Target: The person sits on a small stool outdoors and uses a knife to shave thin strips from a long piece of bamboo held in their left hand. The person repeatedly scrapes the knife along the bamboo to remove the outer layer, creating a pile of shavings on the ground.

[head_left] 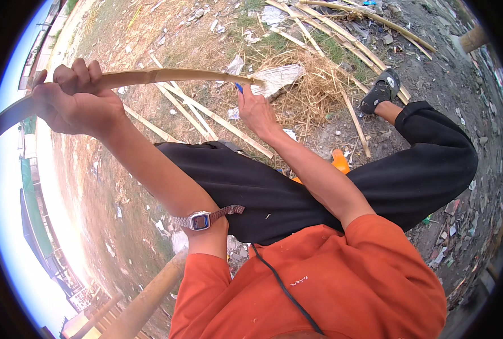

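Note:
My left hand (77, 100) is raised at the upper left, closed around a long flat bamboo strip (166, 75) that bends from the far left edge across to the middle. My right hand (255, 111) reaches forward to the strip's far end and grips a small tool with a blue handle (238, 87), only its tip showing. A wristwatch (200, 220) sits on my left wrist. Both arms cross above my black-trousered legs (296, 192).
Several split bamboo slats (217, 120) and longer poles (342, 34) lie on dry straw-strewn ground. A crumpled pale sack (279, 78) sits beyond the strip's end. My sandalled foot (380, 90) rests at right. An orange object (339, 161) is under my leg. A thick bamboo pole (149, 296) crosses lower left.

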Demonstrator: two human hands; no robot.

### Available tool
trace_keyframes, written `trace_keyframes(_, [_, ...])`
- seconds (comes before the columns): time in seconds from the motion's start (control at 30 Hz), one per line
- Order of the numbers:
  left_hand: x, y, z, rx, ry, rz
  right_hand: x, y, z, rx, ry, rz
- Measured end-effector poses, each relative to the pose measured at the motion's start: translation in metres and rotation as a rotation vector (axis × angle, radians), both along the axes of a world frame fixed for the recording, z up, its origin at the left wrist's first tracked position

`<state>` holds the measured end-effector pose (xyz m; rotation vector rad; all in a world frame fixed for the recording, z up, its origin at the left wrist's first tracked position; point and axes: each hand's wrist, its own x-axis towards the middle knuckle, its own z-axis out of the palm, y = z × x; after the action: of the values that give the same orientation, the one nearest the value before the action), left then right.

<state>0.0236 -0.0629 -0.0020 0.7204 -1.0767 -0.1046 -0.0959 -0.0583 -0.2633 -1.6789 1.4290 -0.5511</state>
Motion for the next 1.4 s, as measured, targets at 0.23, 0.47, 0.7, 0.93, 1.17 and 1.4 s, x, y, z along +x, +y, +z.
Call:
trace_keyframes(0.23, [0.011,0.006,-0.001,-0.004,-0.013,-0.035,-0.005,-0.02,-0.019,0.099,0.092,0.011])
trace_keyframes(0.47, [0.007,0.0,0.004,-0.013,-0.056,-0.123,-0.021,-0.028,-0.086,0.035,0.263,-0.069])
trace_keyframes(0.7, [-0.013,-0.001,0.003,-0.017,-0.022,-0.078,-0.013,-0.033,-0.086,0.009,0.269,-0.095])
trace_keyframes(0.93, [-0.012,0.011,0.003,0.047,-0.005,-0.123,-0.041,-0.046,-0.105,-0.219,0.585,0.135])
trace_keyframes(1.17, [-0.007,0.012,0.002,-0.03,0.03,-0.151,-0.05,-0.068,-0.105,-0.286,0.589,0.24])
trace_keyframes(1.4, [-0.012,0.01,0.003,-0.04,0.002,-0.259,-0.039,-0.027,-0.087,0.786,-0.707,-0.11])
